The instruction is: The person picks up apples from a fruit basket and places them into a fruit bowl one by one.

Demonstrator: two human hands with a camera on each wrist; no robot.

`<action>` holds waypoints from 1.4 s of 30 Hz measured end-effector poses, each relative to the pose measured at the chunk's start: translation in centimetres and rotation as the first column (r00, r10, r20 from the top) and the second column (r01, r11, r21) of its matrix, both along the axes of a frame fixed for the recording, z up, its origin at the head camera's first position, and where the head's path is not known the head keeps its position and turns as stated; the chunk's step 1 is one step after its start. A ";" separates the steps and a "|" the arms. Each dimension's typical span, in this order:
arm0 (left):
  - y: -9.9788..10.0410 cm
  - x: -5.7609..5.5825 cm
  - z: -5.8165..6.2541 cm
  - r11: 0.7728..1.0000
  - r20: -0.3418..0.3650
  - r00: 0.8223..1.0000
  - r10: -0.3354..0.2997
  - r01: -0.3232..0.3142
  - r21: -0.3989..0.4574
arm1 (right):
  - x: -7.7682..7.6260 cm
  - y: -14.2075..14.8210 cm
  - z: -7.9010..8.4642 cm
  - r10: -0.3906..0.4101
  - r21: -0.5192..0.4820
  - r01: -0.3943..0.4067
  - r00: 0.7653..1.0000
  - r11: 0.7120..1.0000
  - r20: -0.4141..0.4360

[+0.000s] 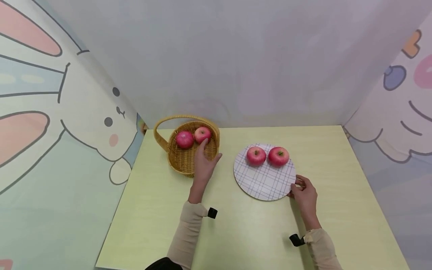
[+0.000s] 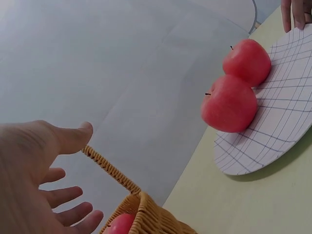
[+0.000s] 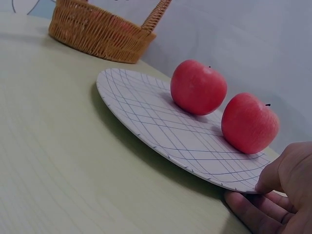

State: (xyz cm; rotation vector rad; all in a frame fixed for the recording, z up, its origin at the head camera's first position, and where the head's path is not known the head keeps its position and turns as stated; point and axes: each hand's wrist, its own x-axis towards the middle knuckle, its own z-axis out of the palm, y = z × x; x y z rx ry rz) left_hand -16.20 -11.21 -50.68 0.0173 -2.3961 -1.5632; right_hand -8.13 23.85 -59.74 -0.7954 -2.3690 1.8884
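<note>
A round white plate with a blue grid pattern (image 1: pixel 261 183) carries two red apples, a left apple (image 1: pixel 256 156) and a right apple (image 1: pixel 278 156), near its back edge. My right hand (image 1: pixel 305 197) pinches the plate's right rim, thumb on top and fingers beneath, as the right wrist view shows. Over the right side of a wicker basket (image 1: pixel 183 163) is my left hand (image 1: pixel 204 165), its fingers spread and holding nothing. Inside the basket, toward the back, lie a darker red fruit (image 1: pixel 185 140) and another apple (image 1: pixel 202 134).
The basket's arched handle (image 1: pixel 182 117) leans toward the back left. A pale wooden table (image 1: pixel 243 236) bears everything and meets a plain back wall (image 1: pixel 236 67). Cartoon-printed panels (image 1: pixel 84 123) flank the table on both sides.
</note>
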 end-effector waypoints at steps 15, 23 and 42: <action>-5.4 -2.5 -0.7 0.982 0.031 0.982 0.187 -0.186 -0.036 | 0.2 -0.1 0.0 0.016 0.034 -0.017 1.000 0.999 0.006; -7.3 -3.8 -0.7 0.968 0.015 0.972 0.236 -0.234 -0.085 | 0.2 0.0 -0.2 0.015 0.031 -0.016 1.000 0.999 0.011; -10.3 -7.8 -1.9 0.946 0.097 0.969 0.227 -0.196 -0.259 | 0.3 -0.1 0.0 0.010 0.040 -0.011 1.000 0.999 0.012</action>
